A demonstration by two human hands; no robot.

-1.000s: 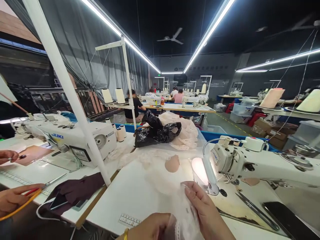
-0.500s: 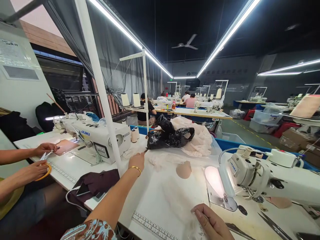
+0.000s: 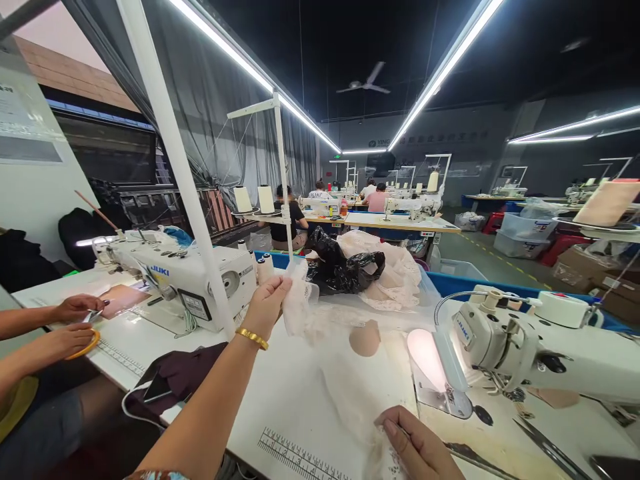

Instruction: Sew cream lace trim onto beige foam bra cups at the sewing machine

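Note:
A sheer off-white lace fabric [image 3: 299,308] stretches across the white table between my two hands. My left hand [image 3: 267,301], with a gold bangle at the wrist, pinches its far end and holds it up off the surface. At the near edge, my right hand [image 3: 419,445] grips the other end between thumb and fingers. The middle of the lace lies loosely on the tabletop. Just beyond it is a beige rounded fabric piece [image 3: 365,339]. To the right of my right hand stands a white sewing machine [image 3: 525,340], its lamp lit.
Behind the lace, a black plastic bag [image 3: 345,270] rests against piled cream lace [image 3: 395,277]. A ruler strip [image 3: 295,457] marks the front edge. Dark tweezers [image 3: 550,450] lie at right. At left, a co-worker's hands hold orange-handled scissors [image 3: 89,345] beside another sewing machine [image 3: 200,277].
My left hand has risen slightly and now lifts the lace end, which hangs from its fingers. My right hand stays nearly in place. The whole view has shifted a little.

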